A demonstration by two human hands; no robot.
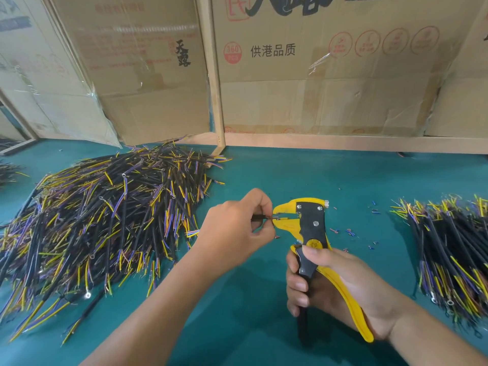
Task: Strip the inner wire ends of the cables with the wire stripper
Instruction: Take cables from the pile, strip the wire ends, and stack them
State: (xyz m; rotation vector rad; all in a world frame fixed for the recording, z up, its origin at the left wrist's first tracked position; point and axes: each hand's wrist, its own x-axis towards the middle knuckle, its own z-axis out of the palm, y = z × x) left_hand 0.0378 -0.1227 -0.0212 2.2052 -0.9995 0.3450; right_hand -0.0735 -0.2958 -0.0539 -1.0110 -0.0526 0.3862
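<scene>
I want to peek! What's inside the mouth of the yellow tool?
Thin wire ends from the cable pinched by the left hand sit in the wire stripper. The cable's black part is mostly hidden behind the fingers.

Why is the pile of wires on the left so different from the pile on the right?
The left cable pile is much bigger and spreads wide across the green table; the right cable pile is smaller and narrower. The left pile's cables point many ways, while the right pile's cables lie mostly lined up together. Both hold black cables with yellow, blue and purple inner wires.
</scene>
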